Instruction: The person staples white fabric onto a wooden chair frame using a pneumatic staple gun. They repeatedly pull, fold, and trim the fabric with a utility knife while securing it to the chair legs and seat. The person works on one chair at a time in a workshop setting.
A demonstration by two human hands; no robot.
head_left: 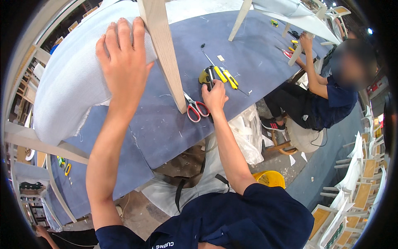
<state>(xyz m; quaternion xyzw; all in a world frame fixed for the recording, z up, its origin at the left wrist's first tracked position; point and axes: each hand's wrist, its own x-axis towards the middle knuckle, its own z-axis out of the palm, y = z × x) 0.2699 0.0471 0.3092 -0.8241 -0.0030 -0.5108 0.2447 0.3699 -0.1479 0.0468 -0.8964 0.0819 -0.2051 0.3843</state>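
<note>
My left hand (124,58) lies flat, fingers stretched out, on light grey woven fabric (70,79) draped over a chair frame's padded part. A pale wooden chair leg (163,50) stands just right of it. My right hand (215,96) is wrapped round a black and yellow tool, seemingly a staple gun (205,75), at the table. The fingers hide part of it. Beside that hand lie scissors (197,111) with red and white handles. Past it are a yellow-handled screwdriver (219,74) and a yellow cutter knife (230,79).
The blue-grey table (186,143) carries thread scraps. At the right a seated co-worker (327,83) handles another chair frame. A yellow bucket (270,179) and white plastic sheeting (248,141) are below the table edge. Several chair frames (352,199) stand along the right side.
</note>
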